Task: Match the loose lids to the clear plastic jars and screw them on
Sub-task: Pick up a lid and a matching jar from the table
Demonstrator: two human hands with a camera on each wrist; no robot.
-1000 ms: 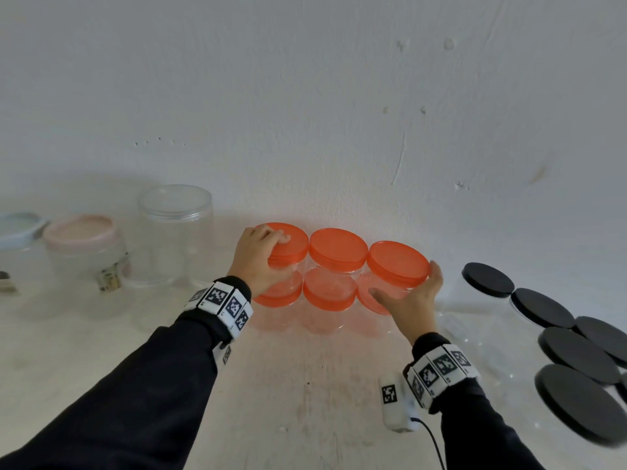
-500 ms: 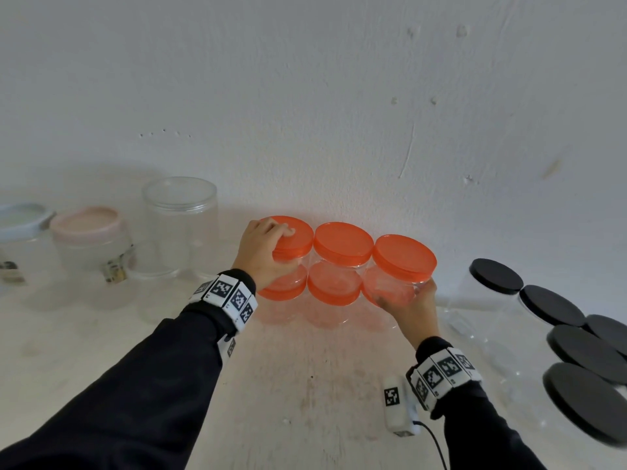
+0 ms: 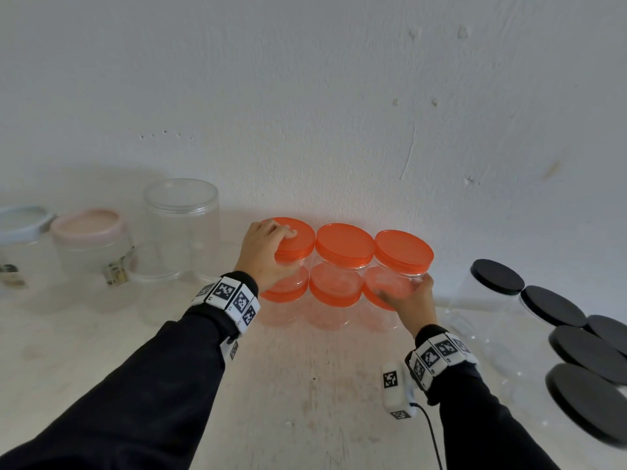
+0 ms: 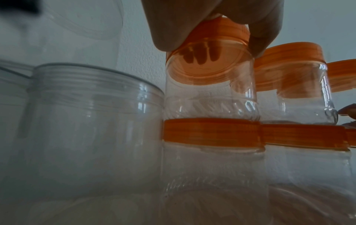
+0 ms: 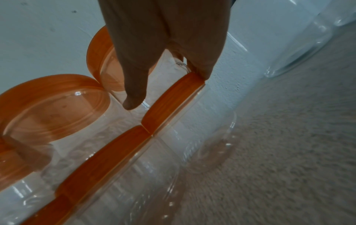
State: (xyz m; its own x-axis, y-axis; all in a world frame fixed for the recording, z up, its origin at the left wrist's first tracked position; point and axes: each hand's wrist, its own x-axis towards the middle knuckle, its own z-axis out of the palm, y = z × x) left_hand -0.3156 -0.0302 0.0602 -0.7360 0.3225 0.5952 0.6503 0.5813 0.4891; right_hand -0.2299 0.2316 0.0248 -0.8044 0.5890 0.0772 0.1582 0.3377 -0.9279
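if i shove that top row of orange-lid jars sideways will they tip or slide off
Probably yes: each upper jar stands only on a lower jar's smooth orange lid. They look empty, so likely light. The left hand and right hand hold the end jars.

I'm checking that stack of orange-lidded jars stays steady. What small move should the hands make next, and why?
Probably ease both hands off slowly: the left hand grips the top-left orange lid, the right hand holds the top-right jar, and both jars sit stacked.

Right hand (image 5: 163,45) fingers (image 5: 134,91) around a clear upper jar (image 5: 169,67), stacked orange lids (image 5: 173,99) below, beige surface (image 5: 289,152)
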